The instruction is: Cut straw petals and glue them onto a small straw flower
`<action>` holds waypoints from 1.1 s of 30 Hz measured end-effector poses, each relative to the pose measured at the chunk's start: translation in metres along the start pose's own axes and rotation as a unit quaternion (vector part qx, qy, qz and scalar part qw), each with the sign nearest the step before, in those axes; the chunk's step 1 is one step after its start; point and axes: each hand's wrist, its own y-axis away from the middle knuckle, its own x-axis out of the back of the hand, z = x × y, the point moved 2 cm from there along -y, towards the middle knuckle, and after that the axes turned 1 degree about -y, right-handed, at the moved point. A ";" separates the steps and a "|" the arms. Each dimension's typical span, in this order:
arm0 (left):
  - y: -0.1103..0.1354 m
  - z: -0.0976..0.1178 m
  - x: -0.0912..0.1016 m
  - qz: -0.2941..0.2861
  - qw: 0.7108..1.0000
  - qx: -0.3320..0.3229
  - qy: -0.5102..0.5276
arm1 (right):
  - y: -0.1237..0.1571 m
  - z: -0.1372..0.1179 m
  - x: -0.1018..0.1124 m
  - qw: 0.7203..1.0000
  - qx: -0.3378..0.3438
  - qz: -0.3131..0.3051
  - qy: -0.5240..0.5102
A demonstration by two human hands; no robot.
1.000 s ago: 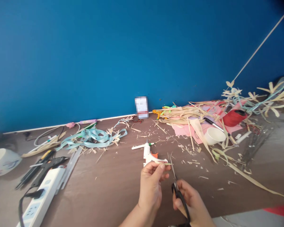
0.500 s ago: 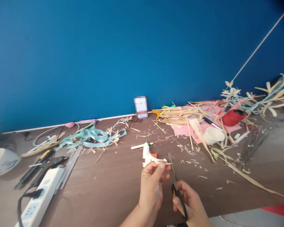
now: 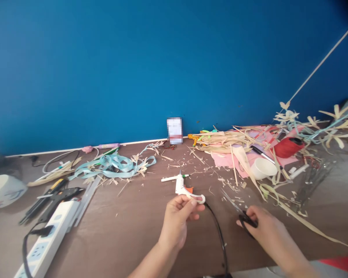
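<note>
My left hand (image 3: 176,218) is pinched shut near the handle of a white glue gun (image 3: 185,189) that lies on the brown table (image 3: 127,227); what it pinches is too small to name. My right hand (image 3: 263,227) is closed on black-handled scissors (image 3: 239,210), their blades pointing up-left and low over the table among scraps. The glue gun's black cord (image 3: 219,235) runs toward me between the two hands.
A white power strip (image 3: 46,247) and dark tools (image 3: 50,197) lie at the left, with light-blue ribbon (image 3: 116,166) behind. A white cup (image 3: 262,168), red thread spool (image 3: 287,146), pink paper and dried leaf strips (image 3: 223,139) crowd the right. A blue wall (image 3: 162,65) stands behind.
My right hand has swung the scissors away to the right and down toward the table. The left hand stays put, still pinched. The cord now shows between the hands.
</note>
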 end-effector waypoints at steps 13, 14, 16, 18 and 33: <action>-0.004 0.014 0.021 -0.029 0.997 0.003 -0.076 | -0.026 -0.065 0.032 0.979 0.140 -0.129 -0.070; -0.004 0.014 0.021 -0.026 0.997 0.005 -0.070 | -0.022 -0.081 0.031 0.972 0.146 -0.125 -0.137; -0.004 0.013 0.021 -0.026 0.998 0.003 -0.064 | -0.015 -0.107 0.022 0.952 0.147 -0.145 -0.224; -0.003 0.014 0.021 -0.031 0.997 -0.006 -0.067 | -0.011 -0.124 0.011 0.941 0.132 -0.166 -0.265; -0.007 0.013 0.030 -0.039 0.998 -0.020 -0.052 | -0.011 -0.144 -0.013 0.925 0.123 -0.195 -0.301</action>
